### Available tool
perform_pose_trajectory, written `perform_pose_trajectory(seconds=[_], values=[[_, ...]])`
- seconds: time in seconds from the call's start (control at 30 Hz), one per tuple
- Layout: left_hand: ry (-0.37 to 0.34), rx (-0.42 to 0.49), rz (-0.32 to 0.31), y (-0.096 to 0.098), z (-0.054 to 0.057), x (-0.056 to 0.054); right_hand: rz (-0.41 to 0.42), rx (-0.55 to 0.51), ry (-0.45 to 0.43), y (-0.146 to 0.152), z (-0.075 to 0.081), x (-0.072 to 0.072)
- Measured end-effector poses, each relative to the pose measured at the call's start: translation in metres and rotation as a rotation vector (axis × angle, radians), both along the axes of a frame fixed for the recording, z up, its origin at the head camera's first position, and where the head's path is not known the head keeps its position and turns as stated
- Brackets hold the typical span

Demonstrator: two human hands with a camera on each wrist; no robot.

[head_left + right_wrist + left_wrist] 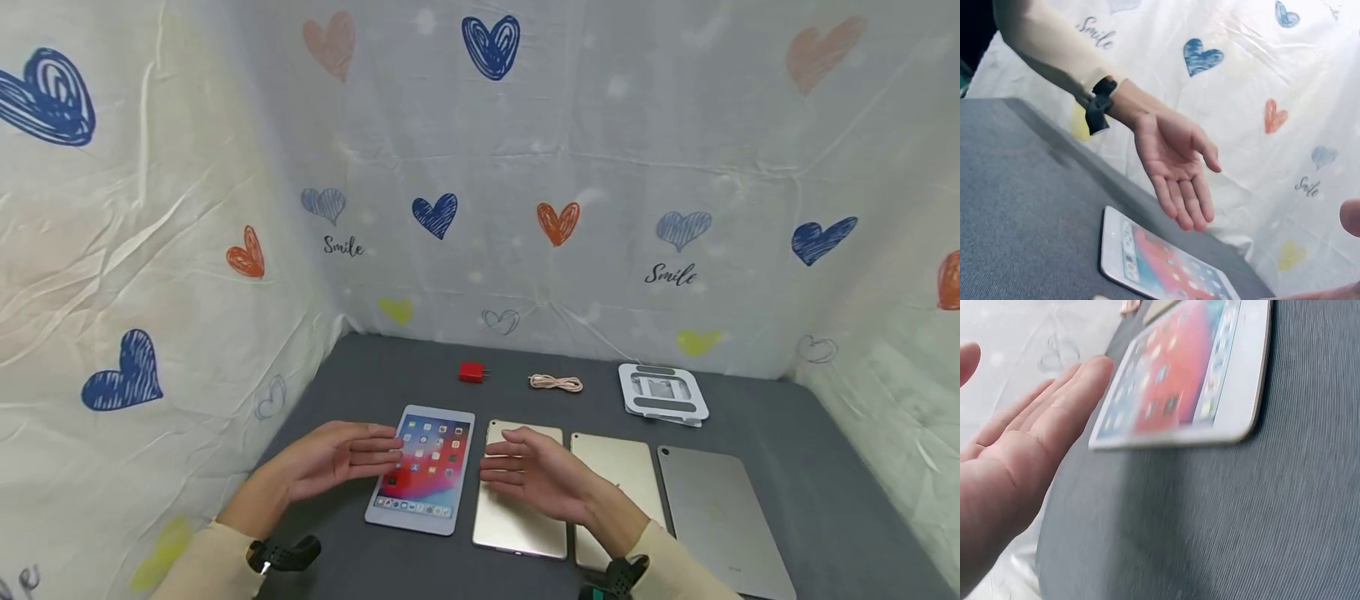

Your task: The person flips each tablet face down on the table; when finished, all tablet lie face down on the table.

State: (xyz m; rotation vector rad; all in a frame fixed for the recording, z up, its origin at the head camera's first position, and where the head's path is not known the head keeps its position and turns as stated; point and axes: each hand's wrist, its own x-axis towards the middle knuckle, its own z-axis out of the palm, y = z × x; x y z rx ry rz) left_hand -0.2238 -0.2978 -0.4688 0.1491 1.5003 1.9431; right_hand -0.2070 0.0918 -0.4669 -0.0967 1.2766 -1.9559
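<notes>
A white tablet (423,469) with its screen lit and app icons showing lies on the grey table. Over its left side hovers my left hand (347,457), palm facing inward and fingers straight; the left wrist view shows this hand (1035,437) apart from the tablet (1179,375). My right hand (542,477) is held above a gold tablet (517,533) lying back up, its fingers extended toward the left and holding nothing. Beside that lie a second gold tablet (618,467) and a larger grey tablet (716,508), both back up.
Along the back of the table (405,367) are a red charger plug (472,372), a coiled pale cable (556,383) and a folded white stand (663,394). A white curtain (480,167) printed with hearts encloses the back and sides.
</notes>
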Motion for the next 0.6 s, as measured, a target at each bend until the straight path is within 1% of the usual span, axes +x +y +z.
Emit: perform_pose_trajectory(seconds=[0.1, 0.23, 0.3, 0.43, 0.6], values=[[0.004, -0.024, 0.03, -0.011, -0.003, -0.002, -0.007, 0.005, -0.01, -0.011, -0.005, -0.002], [0.009, -0.077, 0.079, -0.019, -0.008, -0.004, -0.016, 0.017, -0.023, -0.022, -0.01, -0.003], [0.003, -0.11, 0.098, -0.02, -0.01, -0.005, -0.026, 0.028, -0.032, -0.026, -0.013, -0.003], [-0.012, -0.163, 0.104, -0.018, -0.017, -0.005, -0.076, 0.05, -0.047, -0.031, -0.017, -0.003], [-0.027, -0.179, 0.119, -0.014, -0.023, -0.006, -0.129, 0.042, -0.063, -0.034, -0.022, -0.003]])
